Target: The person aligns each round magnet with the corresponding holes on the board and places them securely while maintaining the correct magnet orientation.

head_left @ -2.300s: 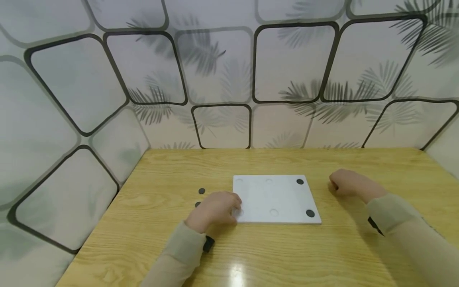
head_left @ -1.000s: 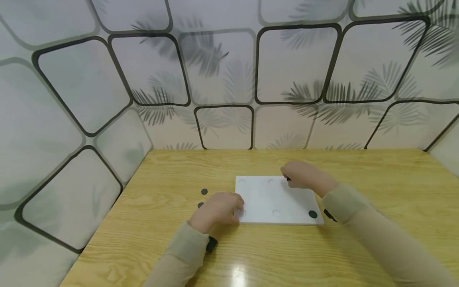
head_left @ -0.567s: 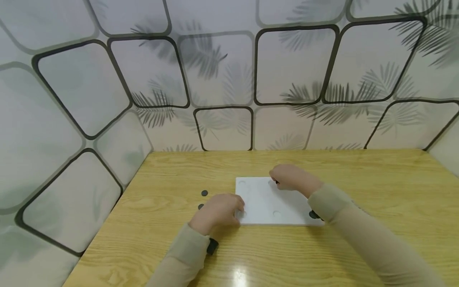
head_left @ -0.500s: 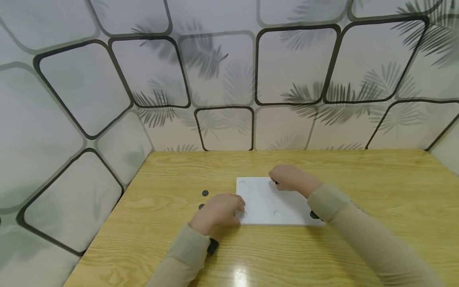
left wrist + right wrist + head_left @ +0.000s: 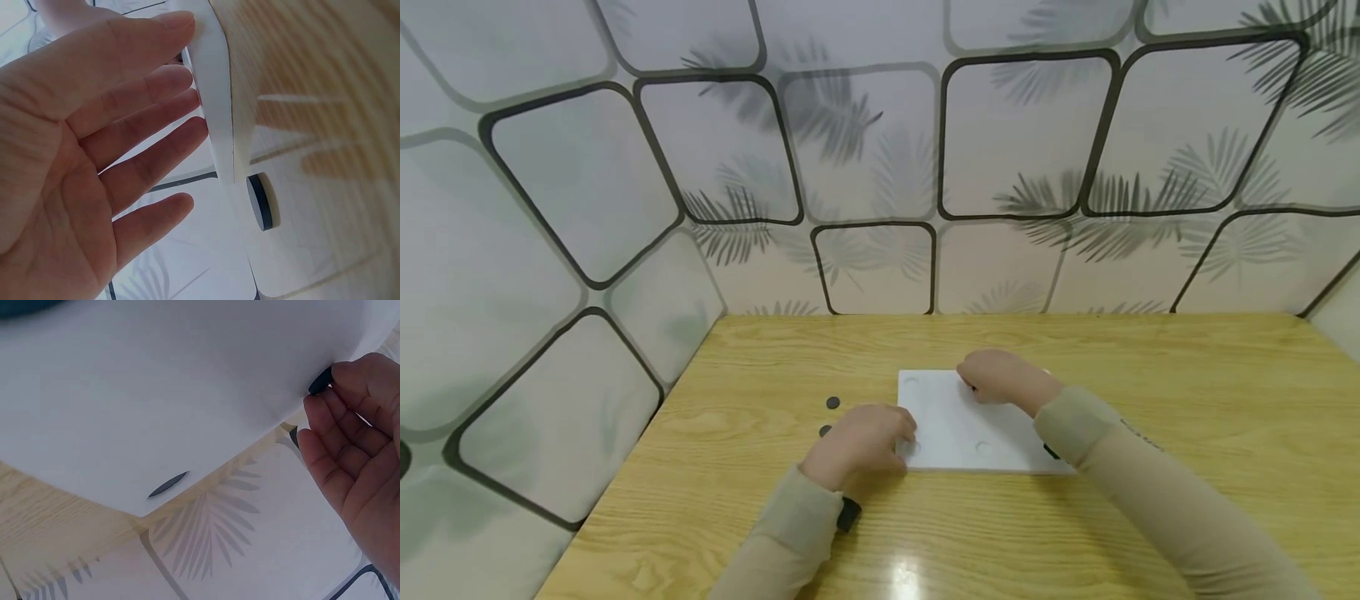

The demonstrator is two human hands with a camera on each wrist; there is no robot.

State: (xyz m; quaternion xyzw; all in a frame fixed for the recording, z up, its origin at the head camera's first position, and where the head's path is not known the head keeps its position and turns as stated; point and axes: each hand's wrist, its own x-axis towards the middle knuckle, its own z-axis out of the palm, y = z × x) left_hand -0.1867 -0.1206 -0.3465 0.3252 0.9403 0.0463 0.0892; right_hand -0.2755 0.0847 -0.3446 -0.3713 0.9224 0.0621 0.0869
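From the head view, the left hand (image 5: pixel 859 446) rests flat on the white board's (image 5: pixel 951 425) near corner; the left wrist view shows its fingers straight; the right wrist view shows the right hand (image 5: pixel 357 447) pinching a small black disc (image 5: pixel 319 381) against the board.

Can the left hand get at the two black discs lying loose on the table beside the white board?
Probably yes. The left hand rests at the board's near left corner, and both discs lie on bare table just to its left, nothing between.
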